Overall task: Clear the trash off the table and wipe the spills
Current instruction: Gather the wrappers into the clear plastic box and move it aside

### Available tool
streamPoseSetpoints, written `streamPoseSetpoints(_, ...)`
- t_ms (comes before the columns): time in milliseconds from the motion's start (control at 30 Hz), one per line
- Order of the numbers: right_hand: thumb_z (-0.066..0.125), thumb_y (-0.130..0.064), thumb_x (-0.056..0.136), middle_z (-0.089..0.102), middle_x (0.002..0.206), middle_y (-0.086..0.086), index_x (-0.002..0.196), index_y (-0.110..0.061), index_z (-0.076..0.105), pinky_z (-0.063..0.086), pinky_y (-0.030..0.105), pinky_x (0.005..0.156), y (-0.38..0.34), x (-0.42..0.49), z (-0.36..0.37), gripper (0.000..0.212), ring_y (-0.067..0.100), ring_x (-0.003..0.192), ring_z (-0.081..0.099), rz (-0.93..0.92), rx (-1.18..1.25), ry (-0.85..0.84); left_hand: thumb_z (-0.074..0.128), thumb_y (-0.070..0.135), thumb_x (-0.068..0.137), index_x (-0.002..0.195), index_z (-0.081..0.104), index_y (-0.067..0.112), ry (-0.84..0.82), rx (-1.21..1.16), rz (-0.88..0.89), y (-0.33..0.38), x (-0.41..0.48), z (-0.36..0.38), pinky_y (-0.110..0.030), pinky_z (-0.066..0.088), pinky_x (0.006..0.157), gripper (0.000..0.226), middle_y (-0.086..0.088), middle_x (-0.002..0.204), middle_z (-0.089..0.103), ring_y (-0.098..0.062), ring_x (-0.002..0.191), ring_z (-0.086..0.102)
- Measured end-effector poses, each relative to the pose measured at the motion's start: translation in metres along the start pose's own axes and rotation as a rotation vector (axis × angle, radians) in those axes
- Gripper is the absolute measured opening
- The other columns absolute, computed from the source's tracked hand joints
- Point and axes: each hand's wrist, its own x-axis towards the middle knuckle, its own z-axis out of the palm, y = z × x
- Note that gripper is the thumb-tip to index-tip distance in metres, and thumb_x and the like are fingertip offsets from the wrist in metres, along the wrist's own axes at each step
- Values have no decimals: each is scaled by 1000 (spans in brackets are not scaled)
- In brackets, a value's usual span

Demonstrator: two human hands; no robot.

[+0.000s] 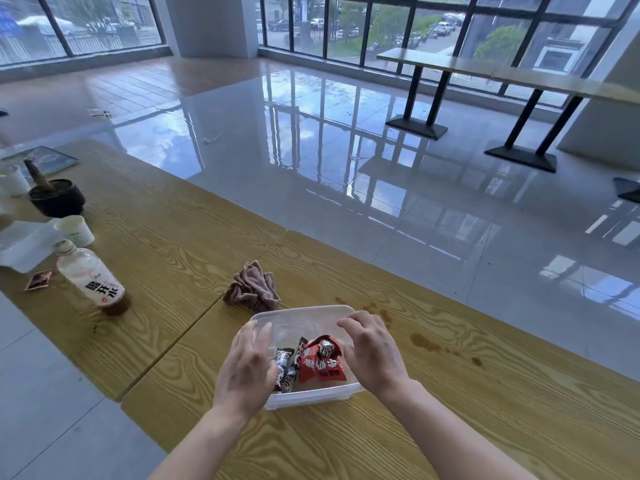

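A clear plastic container (304, 318) stands on the wooden table (450, 410) in front of me. It holds a red snack wrapper (320, 367) and a black-and-white wrapper (285, 372). My left hand (247, 365) rests on the container's left rim with fingers fairly straight. My right hand (372, 351) lies over the right rim, fingers curled onto it. A crumpled brown cloth (254, 289) lies just beyond the container. Brown spills (420, 341) stain the wood to the right.
On the left table a tilted drink bottle (90, 275) stands on a brown patch, beside a torn sachet (38, 280), a paper cup (76, 230), a white tray (20, 244) and a black bowl (57, 199). Glossy floor lies beyond the table's far edge.
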Motion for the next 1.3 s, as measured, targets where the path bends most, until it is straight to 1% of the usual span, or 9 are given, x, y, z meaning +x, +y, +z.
streamPoseSetpoints(167,59,-25,93,49,134,2,129,-19,51,49,32,91,8,-4,2,37,25,119,45,102,-34,-81,58,4,82,144,36,2,-23,-1,-52,-1,-2,0,-35,36,111,66,-22,152,31,-29,139,36)
streamPoseSetpoints(267,58,-24,93,45,138,3,134,-19,44,49,32,92,9,-3,6,43,26,117,46,132,-45,-114,56,3,82,146,31,1,-42,4,-75,-3,-4,-1,-35,37,110,69,-26,153,28,-30,140,35)
streamPoseSetpoints(467,53,-20,92,47,135,2,143,-19,37,47,32,92,14,-1,11,54,26,111,48,172,-48,-155,53,-4,80,145,32,-2,-39,-14,-79,-11,-2,-2,-34,40,107,69,-22,151,33,-31,135,41)
streamPoseSetpoints(600,53,-19,91,51,134,0,148,-22,33,47,32,92,17,-1,11,60,27,110,51,181,-14,-152,56,0,78,143,37,1,-63,0,-88,-17,1,-5,-38,48,98,68,-17,143,45,-32,121,55)
streamPoseSetpoints(667,53,-16,90,53,131,-1,149,-24,33,48,33,90,18,0,11,62,27,107,52,193,-6,-144,58,4,79,142,39,2,-76,13,-81,-18,3,-6,-39,48,98,66,-15,142,47,-30,121,55)
streamPoseSetpoints(767,53,-11,88,54,128,-3,148,-26,35,49,32,85,19,0,9,64,26,106,52,215,2,-127,61,5,78,140,43,2,-78,-16,-71,-17,3,-7,-34,46,101,65,-14,142,49,-28,125,52)
streamPoseSetpoints(933,52,-6,84,55,128,-4,147,-25,36,50,33,78,22,0,2,67,24,107,52,221,-25,-97,65,5,78,140,43,1,-73,-41,-53,-11,7,-10,-34,48,98,66,-12,143,49,-26,126,52)
streamPoseSetpoints(1133,52,-8,85,56,129,-4,147,-23,37,48,31,72,38,-10,-11,66,24,107,53,261,-51,-30,63,5,80,141,42,1,-54,-46,15,12,17,-13,-33,45,101,65,-12,145,47,-24,130,48)
streamPoseSetpoints(1300,57,-10,87,57,130,-3,147,-22,38,51,32,74,59,-28,-29,64,24,109,55,315,-73,28,61,7,83,142,40,2,-50,-62,91,41,27,-7,-30,41,104,63,-10,147,45,-22,133,45)
